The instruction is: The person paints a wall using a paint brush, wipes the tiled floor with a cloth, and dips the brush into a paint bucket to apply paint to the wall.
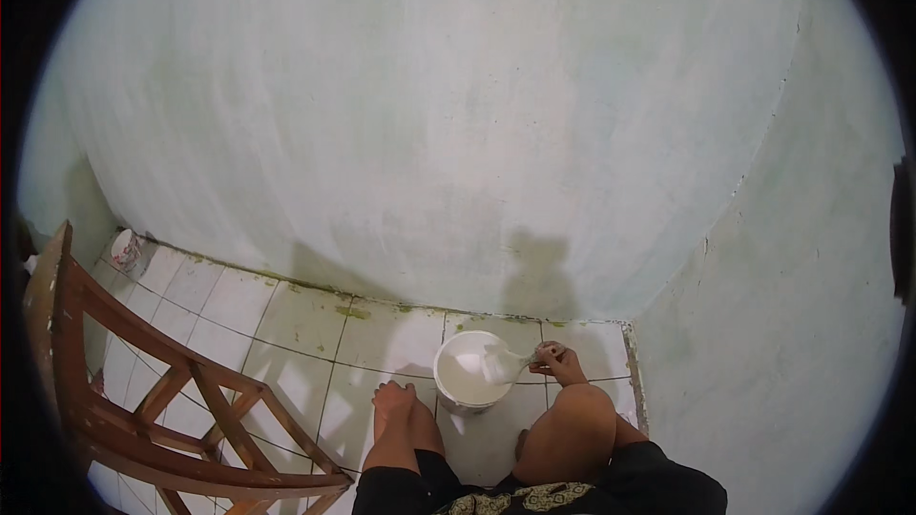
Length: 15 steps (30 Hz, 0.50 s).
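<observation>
My right hand [557,363] grips the handle of a paintbrush [512,365], whose broad head is coated in white. The brush head is over the mouth of a white plastic bucket [438,379], at its right side; I cannot tell whether the bristles touch the liquid. Pale, milky paint [461,375] fills part of the bucket, which stands on the tiles between my knees. On my left knee rests my left hand [393,399], its fingers curled and partly hidden. Ahead rises a pale green wall [458,157] with uneven white streaks.
A brown wooden frame with crossbars [207,400] occupies the lower left. By the far left corner sits a small white container [126,249] with red marks. Green spatters [351,312] mark the floor tiles along the wall base. Another wall [780,315] closes off the right.
</observation>
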Available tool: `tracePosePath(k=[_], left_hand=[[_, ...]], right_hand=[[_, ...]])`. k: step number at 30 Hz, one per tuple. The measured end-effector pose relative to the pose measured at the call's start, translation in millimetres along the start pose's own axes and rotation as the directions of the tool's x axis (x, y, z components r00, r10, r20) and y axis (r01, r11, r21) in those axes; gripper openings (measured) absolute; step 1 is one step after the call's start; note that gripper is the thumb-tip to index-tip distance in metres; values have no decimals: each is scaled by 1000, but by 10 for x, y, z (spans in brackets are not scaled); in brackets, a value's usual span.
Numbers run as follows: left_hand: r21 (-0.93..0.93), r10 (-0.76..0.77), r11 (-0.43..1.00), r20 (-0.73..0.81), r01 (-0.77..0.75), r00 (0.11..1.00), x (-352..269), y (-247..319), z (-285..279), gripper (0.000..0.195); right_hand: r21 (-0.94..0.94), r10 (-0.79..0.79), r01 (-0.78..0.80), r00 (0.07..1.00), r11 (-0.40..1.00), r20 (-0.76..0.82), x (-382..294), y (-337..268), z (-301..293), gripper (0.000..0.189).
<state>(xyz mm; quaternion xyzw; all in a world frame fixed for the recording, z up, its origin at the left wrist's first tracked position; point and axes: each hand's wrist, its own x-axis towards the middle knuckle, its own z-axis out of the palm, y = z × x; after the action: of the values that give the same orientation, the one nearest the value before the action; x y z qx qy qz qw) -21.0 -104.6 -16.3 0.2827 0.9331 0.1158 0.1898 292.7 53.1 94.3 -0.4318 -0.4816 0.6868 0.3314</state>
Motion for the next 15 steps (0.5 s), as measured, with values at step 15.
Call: tracePosePath(k=[15], left_hand=[[5, -2, 1000, 43, 2, 999, -31, 34, -119, 49]], right_hand=[[35, -52, 48, 993, 998, 106, 97, 166, -29, 20]])
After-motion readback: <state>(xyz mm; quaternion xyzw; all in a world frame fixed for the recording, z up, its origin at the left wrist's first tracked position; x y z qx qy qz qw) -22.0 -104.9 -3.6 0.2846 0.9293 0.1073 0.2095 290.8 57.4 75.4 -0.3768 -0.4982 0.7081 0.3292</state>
